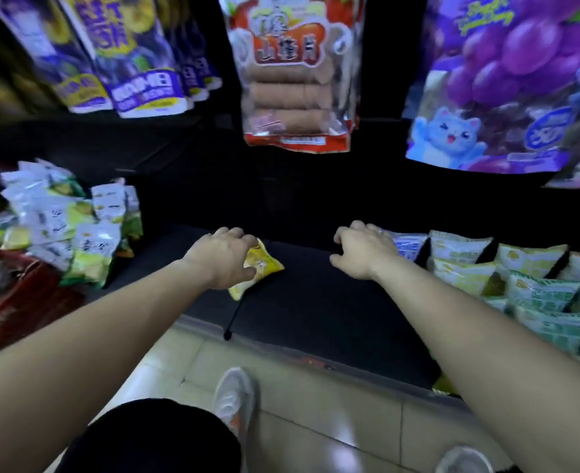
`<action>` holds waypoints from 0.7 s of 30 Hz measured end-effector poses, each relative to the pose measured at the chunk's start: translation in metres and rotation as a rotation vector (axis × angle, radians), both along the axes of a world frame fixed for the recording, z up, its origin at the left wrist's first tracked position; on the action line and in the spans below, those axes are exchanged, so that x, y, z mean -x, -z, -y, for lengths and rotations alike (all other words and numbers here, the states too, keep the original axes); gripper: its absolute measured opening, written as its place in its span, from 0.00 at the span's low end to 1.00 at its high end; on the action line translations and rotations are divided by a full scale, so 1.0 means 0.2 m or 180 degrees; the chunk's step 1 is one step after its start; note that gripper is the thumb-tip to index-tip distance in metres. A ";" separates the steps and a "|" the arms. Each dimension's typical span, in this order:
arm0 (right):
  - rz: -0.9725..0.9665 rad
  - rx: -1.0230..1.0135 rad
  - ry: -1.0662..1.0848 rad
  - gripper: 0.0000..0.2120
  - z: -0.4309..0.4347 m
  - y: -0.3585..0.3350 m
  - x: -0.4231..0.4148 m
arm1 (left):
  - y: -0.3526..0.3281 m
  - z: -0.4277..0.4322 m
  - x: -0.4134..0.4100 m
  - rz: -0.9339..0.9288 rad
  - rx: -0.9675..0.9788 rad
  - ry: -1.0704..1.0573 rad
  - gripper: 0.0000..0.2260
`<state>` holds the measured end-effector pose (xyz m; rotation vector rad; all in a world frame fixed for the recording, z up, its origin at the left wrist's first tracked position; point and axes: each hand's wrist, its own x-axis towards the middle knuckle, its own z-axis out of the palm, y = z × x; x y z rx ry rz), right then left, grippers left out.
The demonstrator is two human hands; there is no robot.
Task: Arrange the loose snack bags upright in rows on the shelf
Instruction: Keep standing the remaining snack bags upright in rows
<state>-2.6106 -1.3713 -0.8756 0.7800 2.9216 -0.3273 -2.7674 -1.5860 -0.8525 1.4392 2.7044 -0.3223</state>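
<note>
My left hand [225, 256] is shut on a small yellow snack bag [263, 268], which lies tilted on the dark shelf [333, 302] near its middle. My right hand [363, 252] hovers over the shelf with fingers spread, its fingertips touching a blue-and-white bag [408, 247] at the left end of the rows. Green-and-white snack bags [520, 278] stand upright in rows on the right part of the shelf. A loose pile of white-and-green bags [73, 227] lies at the left.
A red basket [15, 302] sits at the far left under the pile. Above hang purple-and-yellow bags [128, 63], a red bag of brown rolls [295, 80] and a purple grape bag [507, 80]. The tiled floor and my shoes [234, 394] are below the shelf's edge.
</note>
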 end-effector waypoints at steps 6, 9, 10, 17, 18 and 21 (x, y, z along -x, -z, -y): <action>0.0132 0.0294 -0.0310 0.25 0.26 0.33 0.43 | 0.27 0.23 0.30 0.0200 0.0026 -0.0272 0.30; 0.0296 0.0476 -0.0366 0.28 0.34 0.58 0.67 | 0.48 0.31 0.50 0.0325 0.0037 -0.0456 0.31; 0.0347 0.0532 -0.0360 0.29 0.36 0.66 0.74 | 0.54 0.33 0.56 0.0368 0.0048 -0.0516 0.32; 0.0203 0.0456 -0.0395 0.35 0.35 1.08 1.21 | 0.96 0.38 0.85 0.0813 -0.0446 -0.1123 0.34; 0.0184 0.0362 -0.0602 0.36 0.34 1.11 1.27 | 1.01 0.39 0.87 0.0861 -0.0522 -0.1188 0.34; 0.0273 0.0272 -0.1223 0.38 0.32 1.17 1.40 | 1.11 0.39 0.90 0.1027 -0.0772 -0.1443 0.33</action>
